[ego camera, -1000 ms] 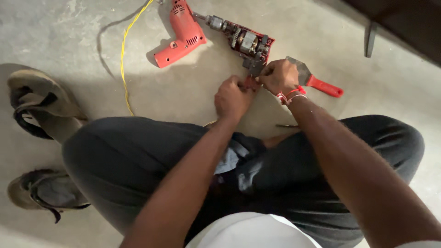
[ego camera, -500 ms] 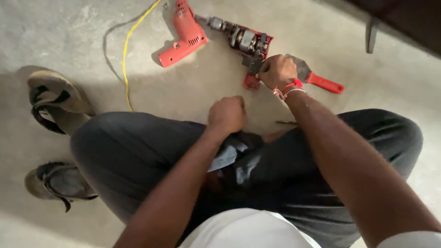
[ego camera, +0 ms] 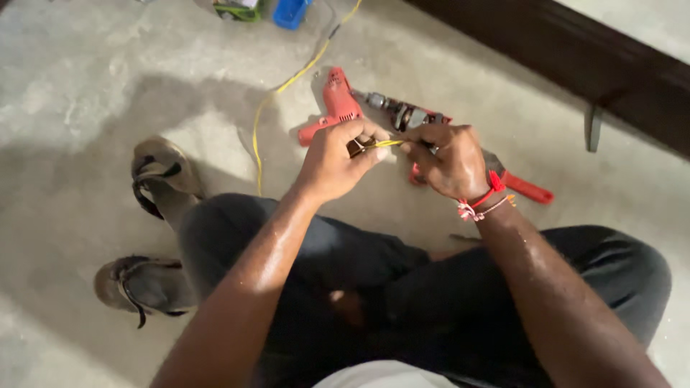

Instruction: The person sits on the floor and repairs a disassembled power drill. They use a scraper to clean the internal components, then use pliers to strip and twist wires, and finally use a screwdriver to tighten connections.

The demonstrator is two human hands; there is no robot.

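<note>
My left hand [ego camera: 336, 159] and my right hand [ego camera: 447, 159] are raised together above my crossed legs, pinching a thin yellow wire [ego camera: 387, 144] between their fingertips. The left fingers also hold a small dark part that I cannot make out. Just beyond the hands an opened red power drill lies on the concrete floor: one red shell half [ego camera: 335, 108] to the left, the exposed motor and chuck [ego camera: 399, 113] beside it. A red-handled tool [ego camera: 525, 188] lies under my right wrist, which wears a red thread band.
A yellow cable [ego camera: 277, 97] runs from the drill area toward the top of the view. Two worn sandals [ego camera: 154, 172] [ego camera: 140, 287] lie at my left. A dark bench with a metal leg [ego camera: 593, 128] stands at the upper right. Green and blue objects [ego camera: 291, 11] sit at the top edge.
My left hand has come up from my lap to meet the right hand. Both hands lifted off the drill parts and now hold the yellow wire. The view has shifted.
</note>
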